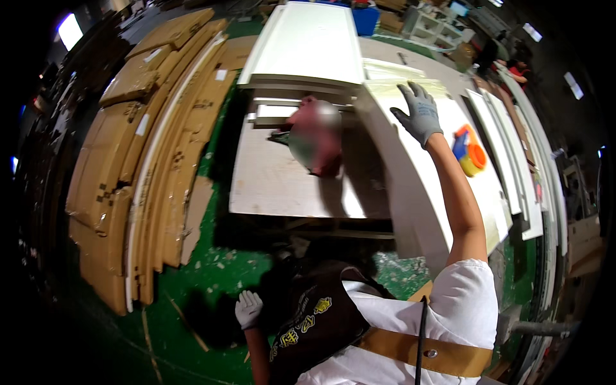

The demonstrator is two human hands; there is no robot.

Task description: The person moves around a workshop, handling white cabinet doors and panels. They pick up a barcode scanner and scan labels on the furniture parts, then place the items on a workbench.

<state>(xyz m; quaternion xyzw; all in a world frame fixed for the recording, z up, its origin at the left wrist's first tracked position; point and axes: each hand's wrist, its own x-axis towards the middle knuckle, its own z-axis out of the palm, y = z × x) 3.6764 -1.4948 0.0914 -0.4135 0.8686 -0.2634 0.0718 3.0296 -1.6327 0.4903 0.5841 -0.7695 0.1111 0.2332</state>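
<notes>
Workshop, 1 green floor. 1 stack of flat brown cartons down the left, several layers, can't get an exact count. 2 thin strips on the floor at lower left.

Hands: 2, both in grey gloves. Right hand: palm down at the far end of 1 white panel stack, thumb and fingers spread apart. Can't tell how hard it bears on it. Left hand: low by my side, over the floor, fingers extended and close together.

The white panel stack sits ahead and to my right, layer count unclear. On its top, just right of my forearm: 1 orange, yellow and blue object, roundish.

Left of the stack: 1 light board, with 1 reddish shape over it, blurred, can't tell what it is. Beyond that, 1 big white panel, with 1 blue bin just past its far right corner. Right side: at least 3 long white panels, side by side. 1 person in red at upper right, well apart from me.
</notes>
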